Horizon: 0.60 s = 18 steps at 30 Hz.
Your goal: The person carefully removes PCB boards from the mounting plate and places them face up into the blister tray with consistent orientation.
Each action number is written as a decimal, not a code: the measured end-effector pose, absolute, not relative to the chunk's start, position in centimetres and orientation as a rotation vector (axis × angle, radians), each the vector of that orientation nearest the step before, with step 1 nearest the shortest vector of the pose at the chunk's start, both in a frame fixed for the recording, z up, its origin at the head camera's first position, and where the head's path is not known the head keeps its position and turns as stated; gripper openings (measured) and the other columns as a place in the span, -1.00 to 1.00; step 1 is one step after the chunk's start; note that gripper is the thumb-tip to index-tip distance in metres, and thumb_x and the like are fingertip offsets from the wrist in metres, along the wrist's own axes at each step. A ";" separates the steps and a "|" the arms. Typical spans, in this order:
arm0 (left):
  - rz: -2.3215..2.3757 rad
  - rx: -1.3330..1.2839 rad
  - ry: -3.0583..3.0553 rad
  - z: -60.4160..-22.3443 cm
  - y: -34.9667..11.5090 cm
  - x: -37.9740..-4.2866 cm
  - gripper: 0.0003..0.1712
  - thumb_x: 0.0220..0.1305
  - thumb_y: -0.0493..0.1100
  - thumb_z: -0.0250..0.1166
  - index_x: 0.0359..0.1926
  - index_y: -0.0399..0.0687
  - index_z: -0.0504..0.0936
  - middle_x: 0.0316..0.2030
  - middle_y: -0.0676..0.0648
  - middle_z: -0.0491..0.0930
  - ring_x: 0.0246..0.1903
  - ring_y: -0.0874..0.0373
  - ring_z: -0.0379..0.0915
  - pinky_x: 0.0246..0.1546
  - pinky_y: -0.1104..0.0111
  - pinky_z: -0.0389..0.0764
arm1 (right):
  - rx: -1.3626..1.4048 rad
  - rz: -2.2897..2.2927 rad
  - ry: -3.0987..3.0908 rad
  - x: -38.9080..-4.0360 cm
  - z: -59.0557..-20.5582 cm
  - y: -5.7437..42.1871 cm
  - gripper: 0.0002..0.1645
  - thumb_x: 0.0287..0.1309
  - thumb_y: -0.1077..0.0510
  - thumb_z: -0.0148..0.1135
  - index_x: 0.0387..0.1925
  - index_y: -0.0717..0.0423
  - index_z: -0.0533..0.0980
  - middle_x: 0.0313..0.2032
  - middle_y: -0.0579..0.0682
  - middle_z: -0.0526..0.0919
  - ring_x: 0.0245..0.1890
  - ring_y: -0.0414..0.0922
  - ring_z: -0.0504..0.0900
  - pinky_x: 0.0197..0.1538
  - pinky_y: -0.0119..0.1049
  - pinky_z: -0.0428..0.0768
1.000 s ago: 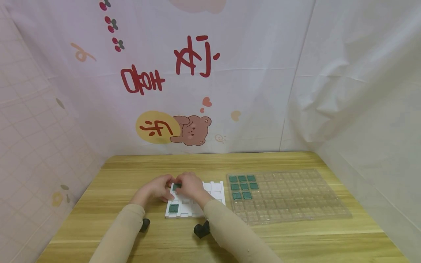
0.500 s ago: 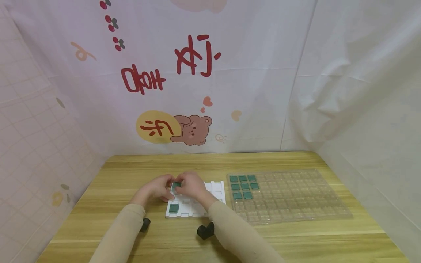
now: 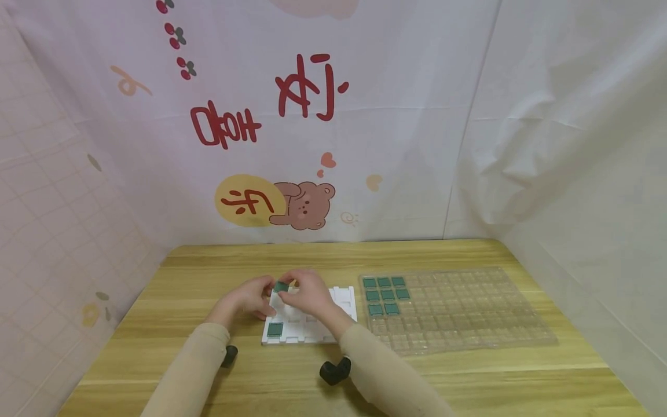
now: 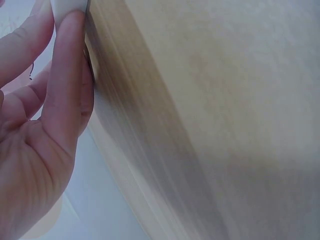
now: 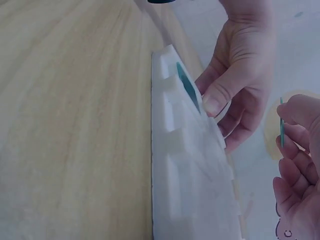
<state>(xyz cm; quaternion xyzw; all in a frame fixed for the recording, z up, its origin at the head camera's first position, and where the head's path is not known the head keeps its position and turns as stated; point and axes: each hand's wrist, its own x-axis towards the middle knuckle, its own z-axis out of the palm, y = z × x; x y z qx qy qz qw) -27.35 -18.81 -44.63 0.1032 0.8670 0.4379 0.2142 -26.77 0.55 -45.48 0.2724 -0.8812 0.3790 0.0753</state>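
Between thumb and fingers, my right hand [image 3: 311,293] pinches a thin square green chip [image 3: 281,286], just over the far left corner of a white slotted tray [image 3: 297,332]. In the right wrist view this held chip [image 5: 282,122] appears edge-on, apart from the tray. My left hand [image 3: 252,298] grips the tray's left edge, thumb on top; a bit of white tray [image 4: 69,6] shows at its fingertips in the left wrist view. Another green chip [image 3: 275,329] lies in the tray's near left slot.
Right of the white tray lies a large clear plastic tray [image 3: 469,313] with many pockets; several green chips [image 3: 387,295] fill its far left pockets. Both stand on a wooden table [image 3: 250,376], with a printed white curtain [image 3: 396,145] behind.
My right hand has lifted the green chip up and away from the tray's far left slot, moving slightly back and right. My left hand has stayed at the tray's edge.
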 end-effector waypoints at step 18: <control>1.213 0.306 2.396 -44.2 -18.7 -27.1 -0.37 -0.06 -0.54 0.47 0.07 -0.38 0.43 -0.12 -0.24 0.34 -0.27 -0.01 0.42 -0.39 0.22 0.69 | 0.855 1.330 -2.498 -24.9 -43.4 2.7 -0.74 0.15 0.15 0.40 -0.10 0.09 0.66 -0.17 -0.07 0.68 -0.12 -0.10 0.56 -0.09 -0.27 0.61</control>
